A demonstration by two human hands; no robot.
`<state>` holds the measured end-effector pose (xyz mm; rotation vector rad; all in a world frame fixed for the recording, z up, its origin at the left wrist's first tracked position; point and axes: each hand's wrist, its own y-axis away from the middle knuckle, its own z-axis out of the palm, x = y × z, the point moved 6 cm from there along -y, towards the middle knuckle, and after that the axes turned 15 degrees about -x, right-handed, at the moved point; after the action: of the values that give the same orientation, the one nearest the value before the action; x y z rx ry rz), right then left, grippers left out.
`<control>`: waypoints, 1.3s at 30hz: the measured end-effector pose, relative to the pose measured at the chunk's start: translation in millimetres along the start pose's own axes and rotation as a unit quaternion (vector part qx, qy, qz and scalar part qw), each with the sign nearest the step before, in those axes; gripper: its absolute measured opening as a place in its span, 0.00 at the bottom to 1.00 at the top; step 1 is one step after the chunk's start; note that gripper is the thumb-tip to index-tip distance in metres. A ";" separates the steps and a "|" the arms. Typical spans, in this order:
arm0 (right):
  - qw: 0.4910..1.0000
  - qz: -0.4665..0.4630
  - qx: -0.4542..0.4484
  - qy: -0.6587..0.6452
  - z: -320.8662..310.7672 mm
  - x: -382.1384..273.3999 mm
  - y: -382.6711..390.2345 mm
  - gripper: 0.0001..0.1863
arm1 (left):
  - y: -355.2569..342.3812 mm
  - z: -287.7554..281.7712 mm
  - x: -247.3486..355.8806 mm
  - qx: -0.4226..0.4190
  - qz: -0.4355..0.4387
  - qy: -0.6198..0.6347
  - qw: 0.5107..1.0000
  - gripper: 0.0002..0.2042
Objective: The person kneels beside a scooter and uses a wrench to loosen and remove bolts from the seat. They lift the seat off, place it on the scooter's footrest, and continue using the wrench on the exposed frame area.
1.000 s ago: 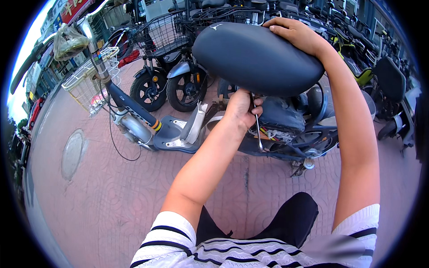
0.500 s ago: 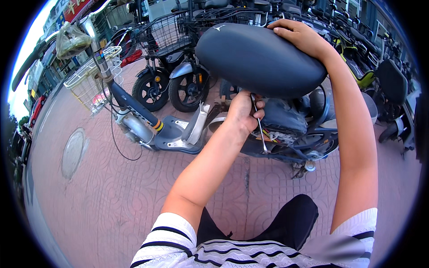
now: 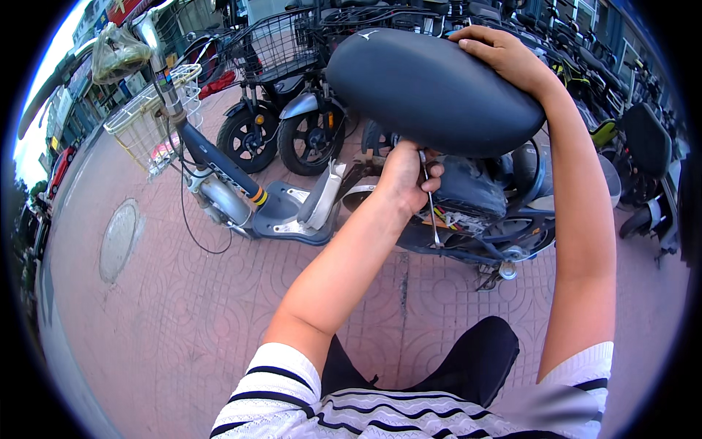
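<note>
My left hand (image 3: pixel 406 175) is closed round a long silver wrench (image 3: pixel 432 212) beneath a black padded saddle (image 3: pixel 424 88) on an electric scooter; the wrench's upper end is hidden under it. My right hand (image 3: pixel 504 57) grips the saddle's upper right edge, fingers curved over it. Below the saddle are a dark, dusty battery housing (image 3: pixel 472 186), exposed coloured wires and the scooter's frame. At the left are its footboard (image 3: pixel 281 216), a white front basket (image 3: pixel 128 132) and handlebar post with a plastic bag (image 3: pixel 117 55).
Parked scooters with black baskets (image 3: pixel 274 47) and wheels (image 3: pixel 307 143) stand close behind, and more crowd the right side (image 3: pixel 643 146). Pink paving (image 3: pixel 183 329) has a round cover (image 3: pixel 121 241) at left. A red car (image 3: pixel 60 172) is at the far left.
The saddle and both my hands appear slightly farther right and higher in the picture. The wrench has shifted slightly right with my left hand; both grips stay the same.
</note>
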<state>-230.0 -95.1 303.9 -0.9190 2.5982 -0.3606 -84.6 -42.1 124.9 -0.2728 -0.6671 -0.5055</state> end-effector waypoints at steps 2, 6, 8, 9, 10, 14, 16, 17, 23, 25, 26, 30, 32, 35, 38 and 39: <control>1.000 -0.005 -0.009 -0.021 -0.9 -0.9 0.0 0.17 | -4.0 -3.9 -0.1 0.018 0.018 -0.005 1.000 0.08; 1.000 -0.005 -0.007 -0.008 -0.5 -2.7 0.8 0.17 | -2.3 -6.4 -2.8 0.061 0.016 0.010 0.998 0.07; 1.000 -0.009 -0.009 -0.006 -0.3 -2.8 0.5 0.18 | -1.0 -5.5 -1.7 0.029 0.013 0.006 0.999 0.07; 1.000 -0.009 -0.009 -0.009 -0.4 -2.7 0.1 0.17 | -0.6 -4.7 -0.8 0.013 0.012 0.003 1.000 0.07; 1.000 -0.008 -0.009 -0.012 -0.4 -2.6 -0.2 0.17 | -1.7 -5.8 -0.5 0.024 0.011 -0.007 1.000 0.07; 1.000 -0.009 -0.008 -0.012 -0.4 -4.1 0.2 0.17 | -4.1 -5.1 -0.9 0.067 0.023 -0.011 0.997 0.07; 1.000 -0.005 -0.005 -0.012 -1.2 -2.6 0.6 0.17 | -1.8 -1.7 -0.1 0.065 0.026 -0.007 0.998 0.07; 1.000 -0.004 -0.003 -0.013 -1.3 -2.1 1.3 0.17 | 1.0 -0.9 -0.1 0.053 0.021 -0.009 0.998 0.07; 1.000 -0.018 0.003 0.003 -1.9 -3.1 0.8 0.17 | -3.3 -5.2 2.7 0.048 0.015 -0.049 0.998 0.06; 1.000 -0.016 0.008 0.013 0.0 -2.3 0.2 0.18 | -2.4 -6.3 3.5 0.055 0.026 -0.052 0.997 0.06; 1.000 -0.015 0.011 0.021 -0.6 -2.2 0.9 0.18 | -1.3 -4.6 4.0 0.047 0.029 -0.047 0.997 0.06; 1.000 -0.003 0.004 0.009 -1.2 -0.4 2.0 0.18 | 4.6 5.3 4.4 0.024 0.016 -0.042 0.999 0.06; 1.000 0.005 0.002 0.000 -1.1 0.9 1.0 0.18 | 1.9 3.5 3.7 0.035 0.013 -0.038 0.999 0.05; 1.000 -0.001 0.005 -0.001 -0.6 -2.0 1.9 0.18 | -1.1 -0.8 2.7 0.023 0.010 -0.012 1.000 0.06; 1.000 0.010 -0.001 -0.010 -1.4 -3.2 2.2 0.17 | -0.8 1.0 2.1 0.025 0.010 -0.042 0.999 0.05; 1.000 0.010 -0.001 -0.009 -1.6 -3.2 2.4 0.17 | -0.1 1.8 2.4 0.031 0.011 -0.063 0.997 0.05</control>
<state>-229.6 -91.0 305.3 -0.8922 2.5898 -0.3441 -84.0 -42.3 127.8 -0.2552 -0.8001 -0.4482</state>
